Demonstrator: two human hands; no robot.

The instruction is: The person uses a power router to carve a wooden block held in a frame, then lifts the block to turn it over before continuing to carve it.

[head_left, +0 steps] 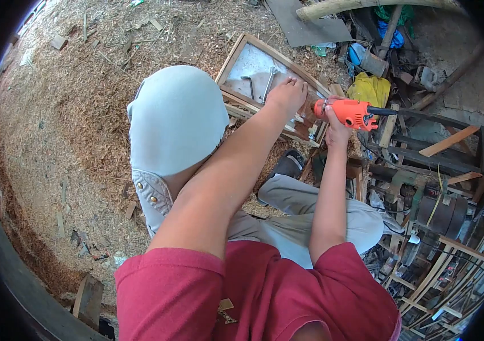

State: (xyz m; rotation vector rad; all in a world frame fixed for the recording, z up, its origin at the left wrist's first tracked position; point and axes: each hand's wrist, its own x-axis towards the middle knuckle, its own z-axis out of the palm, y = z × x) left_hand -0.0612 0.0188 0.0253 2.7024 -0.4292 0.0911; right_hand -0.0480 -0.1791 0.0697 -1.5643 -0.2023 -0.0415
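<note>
My right hand (337,129) is wrapped round an orange corded power tool (351,113), held level beside a shallow wooden tray. Its metal-collared end points left, toward my left hand (287,96). That hand is over the wooden tray (235,52), back upward and fingers curled down; the fingertips and whatever they hold are hidden. On the tray's pale bottom lie a wrench (269,84) and a black L-shaped hex key (248,86). Small metal parts (312,131) sit in the tray's near right compartment.
Wood shavings (83,125) cover the ground on the left. My bent left knee (179,119) rises beside the tray. On the right stand a dark frame (452,159), a motor-like machine (435,210) and wood strips (424,278). A yellow bag (370,90) lies behind the power tool.
</note>
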